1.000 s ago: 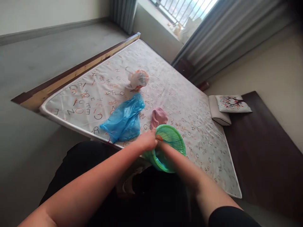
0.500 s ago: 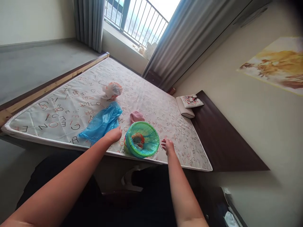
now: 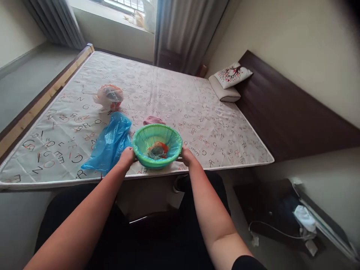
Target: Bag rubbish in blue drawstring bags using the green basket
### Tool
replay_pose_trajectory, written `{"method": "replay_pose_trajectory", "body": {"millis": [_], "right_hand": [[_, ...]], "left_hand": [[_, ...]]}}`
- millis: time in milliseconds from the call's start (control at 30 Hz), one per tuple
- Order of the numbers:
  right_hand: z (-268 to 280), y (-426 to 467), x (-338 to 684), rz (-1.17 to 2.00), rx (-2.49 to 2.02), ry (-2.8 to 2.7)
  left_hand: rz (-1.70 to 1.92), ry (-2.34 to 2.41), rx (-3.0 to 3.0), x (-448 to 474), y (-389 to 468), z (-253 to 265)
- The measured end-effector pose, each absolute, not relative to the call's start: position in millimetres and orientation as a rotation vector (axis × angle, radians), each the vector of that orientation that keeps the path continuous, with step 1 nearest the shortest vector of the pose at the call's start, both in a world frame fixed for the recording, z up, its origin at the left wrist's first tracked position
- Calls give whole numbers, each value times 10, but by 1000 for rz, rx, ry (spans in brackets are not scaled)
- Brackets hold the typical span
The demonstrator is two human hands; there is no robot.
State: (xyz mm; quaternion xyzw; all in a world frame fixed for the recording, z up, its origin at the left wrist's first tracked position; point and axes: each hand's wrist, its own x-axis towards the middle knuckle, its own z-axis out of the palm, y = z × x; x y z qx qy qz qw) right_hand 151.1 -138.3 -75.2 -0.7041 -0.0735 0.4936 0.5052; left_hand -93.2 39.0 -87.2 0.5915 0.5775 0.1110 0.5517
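Covered in black and red letters, a pale mattress (image 3: 135, 82) spreads out before the person, its near edge just beyond their dark-clad legs (image 3: 66, 210). Low at the right, white items (image 3: 305, 217) and a cord lie on a dark surface (image 3: 261, 198). At the mattress's near edge, the left hand (image 3: 127, 156) and the right hand (image 3: 187, 155) grip a green basket (image 3: 157, 164) from opposite sides, below its rim, with its mouth tipped toward the person; whether its base touches the mattress cannot be told. Crumpled orange-and-clear plastic (image 3: 158, 149) sits inside. Just left of the basket, beside the left hand, a blue plastic bag (image 3: 108, 142) lies rumpled. Right behind the basket is a pink cloth (image 3: 153, 120), partly hidden by it. Farther back at the left rests a clear bag with orange parts (image 3: 109, 96). Toward the dark headboard (image 3: 295, 120), a tree-patterned pillow (image 3: 234, 74) leans on a beige cushion (image 3: 223, 90). Grey curtains (image 3: 180, 33) flank a barred window (image 3: 126, 3) beyond.
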Motion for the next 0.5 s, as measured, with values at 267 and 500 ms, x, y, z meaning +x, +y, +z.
{"method": "replay_pose_trajectory", "body": {"millis": [267,500], "right_hand": [[-389,-1180,1855,1095,-1710,-133],[-341,-995,1844,814,-1834,-300]], "left_hand": [[753,1558,1464,-786,679,-718],[854,1458,1027,-663,753,-672]]}}
